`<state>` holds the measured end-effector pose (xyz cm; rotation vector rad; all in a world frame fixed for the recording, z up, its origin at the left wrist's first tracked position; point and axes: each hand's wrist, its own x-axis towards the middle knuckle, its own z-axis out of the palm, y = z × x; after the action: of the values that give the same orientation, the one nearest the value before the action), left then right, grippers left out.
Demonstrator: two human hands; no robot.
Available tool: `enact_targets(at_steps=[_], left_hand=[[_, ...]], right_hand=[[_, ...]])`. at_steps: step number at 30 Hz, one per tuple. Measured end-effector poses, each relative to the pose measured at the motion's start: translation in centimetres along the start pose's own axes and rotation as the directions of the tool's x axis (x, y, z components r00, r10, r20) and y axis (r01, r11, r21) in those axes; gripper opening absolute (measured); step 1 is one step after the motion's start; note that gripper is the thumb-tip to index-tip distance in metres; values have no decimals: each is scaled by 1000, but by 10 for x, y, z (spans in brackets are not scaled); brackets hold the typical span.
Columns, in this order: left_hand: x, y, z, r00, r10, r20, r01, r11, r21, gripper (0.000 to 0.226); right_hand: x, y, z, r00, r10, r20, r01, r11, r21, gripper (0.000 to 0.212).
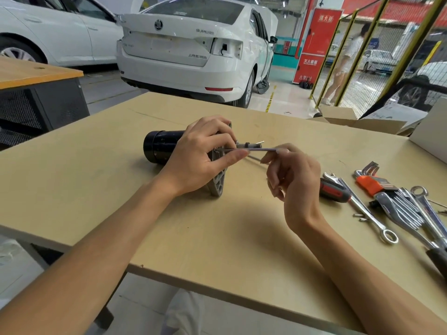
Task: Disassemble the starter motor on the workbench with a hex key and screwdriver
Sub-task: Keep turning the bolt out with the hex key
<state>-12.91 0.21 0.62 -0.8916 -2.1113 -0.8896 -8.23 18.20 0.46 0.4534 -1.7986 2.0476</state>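
centrally on the workbench (pixel 101 194) lies the starter motor (pixel 160 146), its black cylindrical body pointing toward nine o'clock and its grey ribbed end plate (pixel 217 182) standing on edge toward three o'clock. the left hand (pixel 200 157) wraps over the motor where the body meets the plate, fingers curled around it, thumb stretched out toward three o'clock beneath a thin metal rod. that rod is the hex key (pixel 244 149), lying nearly level, one end at the plate and the other end pinched in the fingertips of the right hand (pixel 294 176), which sits just at three o'clock of the motor with its remaining fingers loosely bent. the two hands are close but not touching.

at three to four o'clock of the right hand, tools lie on the bench: a screwdriver (pixel 335 192) with a red and black handle, a combination wrench (pixel 362 206) crossing it, a hex key set (pixel 370 180) in an orange holder, and further spanners (pixel 420 211) bundled together. two small screws (pixel 359 217) rest beside the wrench.

at twelve o'clock beyond the bench stands a white car (pixel 191 47); a red cabinet (pixel 314 44) stands at one o'clock.
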Motion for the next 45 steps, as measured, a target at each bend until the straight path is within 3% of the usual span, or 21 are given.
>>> enact_targets(at_steps=[19, 25, 30, 33, 45], left_hand=[[-2, 0, 1, 1000, -13, -3, 12, 1000, -11, 36], [-2, -5, 3, 1000, -1, -25, 1, 1000, -3, 34], [0, 3, 0, 999, -33, 5, 33, 999, -1, 37], [-4, -1, 1, 1000, -11, -15, 11, 1000, -12, 38], [-1, -2, 1, 1000, 11, -16, -11, 1000, 17, 41]], right_hand=[[-1, 2, 2, 996, -12, -93, 1, 993, -115, 29], [4, 5, 0, 973, 143, -184, -158, 985, -72, 14], [4, 0, 1, 963, 234, -136, -236, 972, 5, 50], [2, 1, 1, 970, 226, -84, -222, 974, 53, 59], [6, -1, -1, 976, 214, -27, -209, 970, 120, 53]])
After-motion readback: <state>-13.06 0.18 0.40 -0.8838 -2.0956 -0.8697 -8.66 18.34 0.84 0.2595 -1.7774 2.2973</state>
